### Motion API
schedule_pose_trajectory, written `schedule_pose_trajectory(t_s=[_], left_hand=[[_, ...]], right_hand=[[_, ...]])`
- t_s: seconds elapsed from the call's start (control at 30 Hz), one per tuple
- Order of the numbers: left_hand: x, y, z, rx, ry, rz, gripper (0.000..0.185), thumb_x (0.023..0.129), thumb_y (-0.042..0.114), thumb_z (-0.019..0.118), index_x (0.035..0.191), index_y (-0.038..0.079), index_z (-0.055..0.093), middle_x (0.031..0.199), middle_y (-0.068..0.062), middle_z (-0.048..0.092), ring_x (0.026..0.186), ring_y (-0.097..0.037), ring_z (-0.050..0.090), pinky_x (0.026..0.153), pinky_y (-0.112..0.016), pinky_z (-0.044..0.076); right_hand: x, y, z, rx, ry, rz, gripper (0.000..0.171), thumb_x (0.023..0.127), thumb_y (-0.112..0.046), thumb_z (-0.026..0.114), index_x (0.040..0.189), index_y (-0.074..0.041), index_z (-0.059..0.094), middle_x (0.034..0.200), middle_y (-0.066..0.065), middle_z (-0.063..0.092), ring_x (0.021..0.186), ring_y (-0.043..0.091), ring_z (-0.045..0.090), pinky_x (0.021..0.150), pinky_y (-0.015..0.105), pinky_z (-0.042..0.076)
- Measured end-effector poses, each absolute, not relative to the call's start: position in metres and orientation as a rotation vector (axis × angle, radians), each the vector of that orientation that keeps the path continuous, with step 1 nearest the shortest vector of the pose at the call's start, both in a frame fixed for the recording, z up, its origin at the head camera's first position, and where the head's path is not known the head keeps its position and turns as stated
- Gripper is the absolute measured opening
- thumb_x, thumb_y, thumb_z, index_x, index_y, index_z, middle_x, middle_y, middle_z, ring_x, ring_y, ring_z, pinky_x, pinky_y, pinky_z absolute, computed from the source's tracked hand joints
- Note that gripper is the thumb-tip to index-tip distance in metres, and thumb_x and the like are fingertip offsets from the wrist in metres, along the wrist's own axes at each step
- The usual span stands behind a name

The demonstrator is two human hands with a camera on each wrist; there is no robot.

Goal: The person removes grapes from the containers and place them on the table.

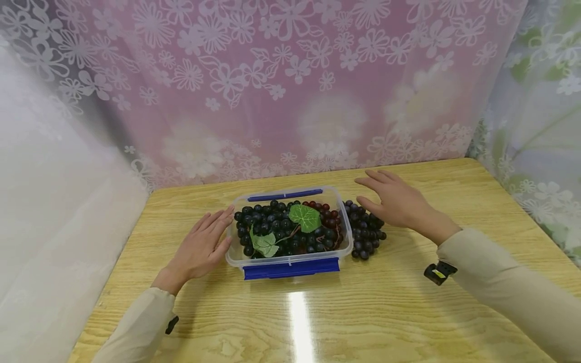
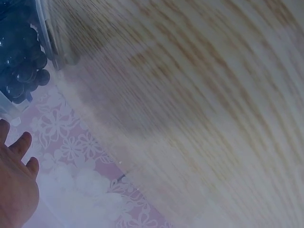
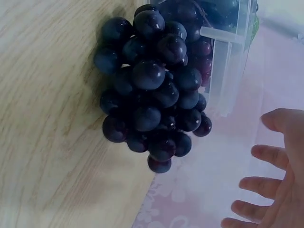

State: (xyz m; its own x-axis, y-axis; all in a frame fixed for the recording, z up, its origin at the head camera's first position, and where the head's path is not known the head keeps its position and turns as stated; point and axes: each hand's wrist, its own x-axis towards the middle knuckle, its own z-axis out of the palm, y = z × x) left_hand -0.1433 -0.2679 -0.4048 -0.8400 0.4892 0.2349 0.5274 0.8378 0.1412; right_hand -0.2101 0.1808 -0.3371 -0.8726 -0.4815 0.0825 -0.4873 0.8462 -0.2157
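A clear plastic container (image 1: 290, 259) with blue clips stands on the wooden table, holding dark grapes (image 1: 268, 222), some red grapes (image 1: 333, 216) and green leaves (image 1: 305, 218). My left hand (image 1: 201, 249) lies along its left side, fingers extended and fingertips right at the rim. Against the container's right side lies a bunch of dark purple grapes (image 1: 365, 234), seen close up in the right wrist view as a bunch (image 3: 152, 90) beside the clear wall. Over this bunch's far right edge hovers my right hand (image 1: 392, 199), its fingers spread and nothing between them.
The wooden table (image 1: 218, 322) reaches back to a pink flowered curtain (image 1: 272, 101). A white sheet (image 1: 59, 201) hangs at the left, and a green and white floral curtain (image 1: 540, 131) at the right. Black wrist straps (image 1: 439, 273) sit on the sleeves.
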Motion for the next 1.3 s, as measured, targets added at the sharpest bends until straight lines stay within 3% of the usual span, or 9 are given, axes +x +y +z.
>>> schedule_pose_trajectory(t_s=[0.17,0.6,0.9,1.3], left_hand=[[-0.144,-0.268,-0.403,-0.789,-2.837,-0.285,0.053,0.099,0.026,0.047,0.147,0.007,0.038,0.157,-0.001,0.022,0.141,-0.024,0.023,0.116,-0.043,0.009],[-0.144,-0.269,-0.399,-0.802,-2.846,-0.241,0.054,0.101,0.032,0.045,0.148,0.009,0.037,0.156,-0.001,0.023,0.141,-0.025,0.023,0.116,-0.043,0.007],[-0.143,-0.270,-0.399,-0.797,-2.846,-0.201,0.054,0.101,0.036,0.042,0.148,0.010,0.037,0.156,-0.001,0.023,0.141,-0.026,0.023,0.115,-0.047,0.007],[-0.145,-0.269,-0.399,-0.822,-2.800,-0.135,0.052,0.098,0.030,0.051,0.145,0.007,0.043,0.155,-0.004,0.026,0.141,-0.029,0.023,0.115,-0.049,0.002]], right_hand=[[-0.210,0.171,-0.336,0.859,-2.911,0.282,0.057,0.097,-0.043,0.051,0.146,-0.015,0.043,0.152,0.019,0.029,0.137,0.042,0.022,0.105,0.061,0.027],[-0.210,0.135,-0.328,1.016,-2.852,0.155,0.061,0.097,-0.052,0.046,0.149,-0.020,0.038,0.153,0.016,0.026,0.139,0.038,0.021,0.111,0.056,0.019],[-0.208,0.106,-0.321,1.068,-2.851,0.107,0.063,0.096,-0.060,0.039,0.149,-0.026,0.037,0.154,0.011,0.027,0.140,0.036,0.020,0.110,0.056,0.021],[-0.201,0.066,-0.318,1.251,-2.917,0.090,0.061,0.096,-0.058,0.041,0.151,-0.031,0.032,0.156,0.008,0.022,0.140,0.035,0.022,0.111,0.055,0.020]])
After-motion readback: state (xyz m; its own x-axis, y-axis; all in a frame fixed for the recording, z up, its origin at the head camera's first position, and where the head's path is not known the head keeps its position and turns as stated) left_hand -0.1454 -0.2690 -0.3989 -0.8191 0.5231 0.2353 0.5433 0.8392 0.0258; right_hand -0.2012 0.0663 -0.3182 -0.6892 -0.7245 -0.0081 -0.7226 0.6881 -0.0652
